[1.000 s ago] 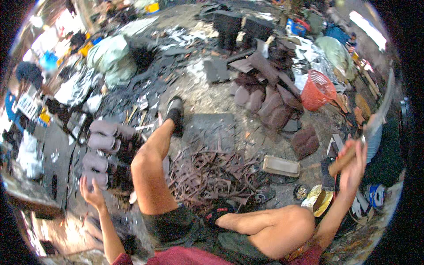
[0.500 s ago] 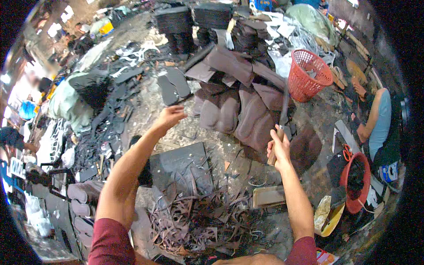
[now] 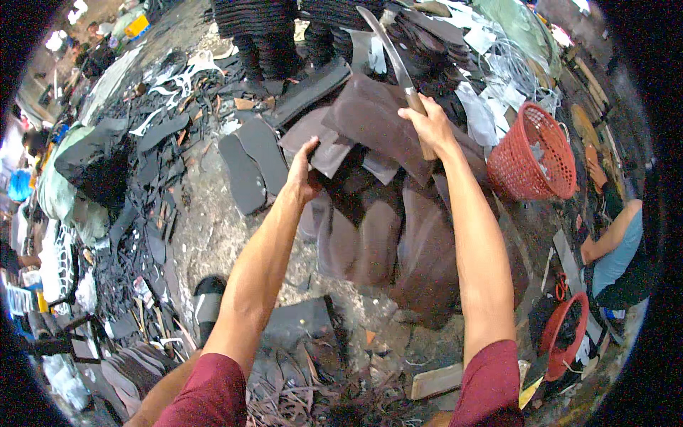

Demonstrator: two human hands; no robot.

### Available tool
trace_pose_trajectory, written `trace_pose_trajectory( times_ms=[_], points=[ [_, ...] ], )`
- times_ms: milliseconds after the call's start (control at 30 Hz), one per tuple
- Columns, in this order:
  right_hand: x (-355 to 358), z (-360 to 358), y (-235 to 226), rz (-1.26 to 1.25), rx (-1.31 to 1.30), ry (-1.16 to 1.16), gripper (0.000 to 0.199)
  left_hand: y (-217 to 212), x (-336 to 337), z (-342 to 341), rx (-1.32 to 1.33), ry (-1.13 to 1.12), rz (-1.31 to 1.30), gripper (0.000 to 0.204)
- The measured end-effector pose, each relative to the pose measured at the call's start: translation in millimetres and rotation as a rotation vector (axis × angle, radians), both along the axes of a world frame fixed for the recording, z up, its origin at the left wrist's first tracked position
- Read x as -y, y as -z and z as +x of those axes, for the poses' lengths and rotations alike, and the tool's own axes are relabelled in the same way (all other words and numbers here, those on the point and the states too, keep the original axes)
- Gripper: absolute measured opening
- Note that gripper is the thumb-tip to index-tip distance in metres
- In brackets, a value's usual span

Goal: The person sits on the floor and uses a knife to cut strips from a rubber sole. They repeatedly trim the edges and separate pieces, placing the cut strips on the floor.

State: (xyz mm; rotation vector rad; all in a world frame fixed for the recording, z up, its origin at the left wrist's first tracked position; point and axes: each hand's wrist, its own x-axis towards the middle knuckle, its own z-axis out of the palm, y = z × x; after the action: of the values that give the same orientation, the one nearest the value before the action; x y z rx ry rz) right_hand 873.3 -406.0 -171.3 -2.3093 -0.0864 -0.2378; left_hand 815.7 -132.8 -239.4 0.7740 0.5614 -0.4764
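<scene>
My right hand (image 3: 432,128) is closed round the wooden handle of a long curved knife (image 3: 393,55). Its blade points up and away, over the far side of a pile of dark brown sheets (image 3: 366,107). Some sheets have sole-shaped outlines pressed into them. My left hand (image 3: 304,174) is at the pile's left edge with thumb and fingers apart. Its fingertips are by a brown piece (image 3: 307,135); whether they touch it I cannot tell. Left of that hand, a pair of dark grey sole-shaped pieces (image 3: 252,164) lies on the ground.
A red perforated basket (image 3: 530,160) stands right of the pile, and a red tub (image 3: 565,334) lower right. Dark stacks (image 3: 256,32) rise at the back. Brown scraps (image 3: 320,391) and a dark board (image 3: 295,324) are near me. Another person's arm (image 3: 612,231) is at far right.
Both hands have moved forward to the brown pile. The knife has gone up and away with my right hand. The view has shifted, bringing the pile and basket lower in the picture.
</scene>
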Motion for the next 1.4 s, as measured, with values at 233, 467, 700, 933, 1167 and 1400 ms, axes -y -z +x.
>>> trace_pose_trajectory(
  times_ms=[233,467,700,933,1167,1400],
  points=[
    [-49,80,30,-0.206,-0.283,-0.097,0.047,52,-34,16,0.123,0.030,0.069,0.054],
    [-37,-46,37,-0.322,-0.076,-0.280,0.045,32,5,-155,0.213,-0.319,0.058,0.063],
    [-95,-313,-43,-0.180,-0.328,-0.302,0.055,-19,-91,-448,-0.378,-0.448,-0.014,0.052],
    [31,-253,-35,0.058,-0.202,0.154,0.023,-103,-179,-402,0.136,-0.739,1.474,0.060],
    [159,-299,131,-0.615,-0.011,0.964,0.033,-58,67,-86,0.700,0.199,1.017,0.081],
    [134,-286,130,-0.518,-0.094,0.882,0.033,84,240,8,0.315,0.017,1.308,0.137]
  ],
)
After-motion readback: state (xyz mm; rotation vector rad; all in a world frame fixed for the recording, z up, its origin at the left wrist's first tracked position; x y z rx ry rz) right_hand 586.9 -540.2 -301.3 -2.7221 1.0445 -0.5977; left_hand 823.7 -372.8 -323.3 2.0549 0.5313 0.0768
